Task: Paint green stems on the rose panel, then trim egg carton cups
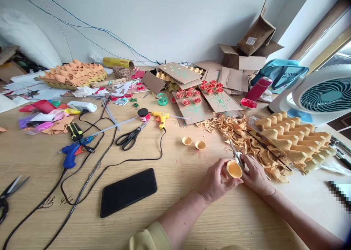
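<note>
My left hand [216, 180] grips a small yellow egg-carton cup [234, 169] by its side, its opening tilted up toward me. Close against the cup, my right hand [255, 175] is closed around a pair of scissors [236, 153], whose blades point up and away; their handles are mostly hidden by the fingers. Two more cut carton cups, a left one [187, 141] and a right one [200, 145], stand on the wooden table [175, 213] just beyond my hands. A heap of carton scraps [255, 151] lies beside and behind my right hand.
Stacked egg trays [293, 136] and a fan [323, 92] stand at the right. Red paper roses [189, 93] sit on cardboard at the back. A phone [128, 192], black scissors [128, 137], a yellow glue gun [160, 119], a blue glue gun [70, 154] and cables lie leftward.
</note>
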### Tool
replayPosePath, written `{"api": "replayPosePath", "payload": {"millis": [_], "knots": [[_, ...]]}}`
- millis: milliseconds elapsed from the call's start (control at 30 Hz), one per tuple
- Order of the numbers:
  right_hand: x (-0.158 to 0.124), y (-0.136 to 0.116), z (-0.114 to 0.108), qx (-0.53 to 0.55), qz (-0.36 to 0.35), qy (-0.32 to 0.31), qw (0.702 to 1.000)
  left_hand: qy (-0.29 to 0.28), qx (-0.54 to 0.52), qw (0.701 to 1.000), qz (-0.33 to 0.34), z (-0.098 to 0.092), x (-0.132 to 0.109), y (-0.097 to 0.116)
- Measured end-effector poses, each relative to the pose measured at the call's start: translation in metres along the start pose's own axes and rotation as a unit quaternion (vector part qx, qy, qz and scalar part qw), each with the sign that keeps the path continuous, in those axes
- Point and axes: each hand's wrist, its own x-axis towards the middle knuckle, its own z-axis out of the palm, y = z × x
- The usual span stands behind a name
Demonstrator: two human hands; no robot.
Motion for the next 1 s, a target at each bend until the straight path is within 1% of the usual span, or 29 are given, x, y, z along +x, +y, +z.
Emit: {"api": "replayPosePath", "payload": {"millis": [167, 333, 533, 633, 767, 1000], "knots": [[-0.002, 0.003, 0.003, -0.025, 0.038, -0.02, 0.999, 0.015, 0.022, 1.0, 0.007, 0.002, 0.002, -0.001], [0.001, -0.001, 0.004, -0.036, 0.042, 0.0, 0.998, 0.02, 0.015, 1.0, -0.012, -0.002, 0.003, -0.003], [0.004, -0.009, 0.005, -0.049, 0.06, 0.009, 0.997, 0.021, -0.001, 0.999, -0.029, -0.005, 0.0, -0.002], [0.005, -0.013, 0.005, -0.057, 0.054, 0.021, 0.997, 0.019, -0.008, 0.999, -0.029, -0.006, 0.0, -0.001], [0.009, -0.02, 0.004, -0.056, 0.049, 0.027, 0.997, 0.024, 0.011, 0.999, -0.035, -0.006, 0.0, -0.001], [0.014, -0.025, 0.002, -0.012, 0.046, 0.022, 0.999, 0.026, 0.027, 0.999, -0.014, -0.007, 0.0, -0.006]]}}
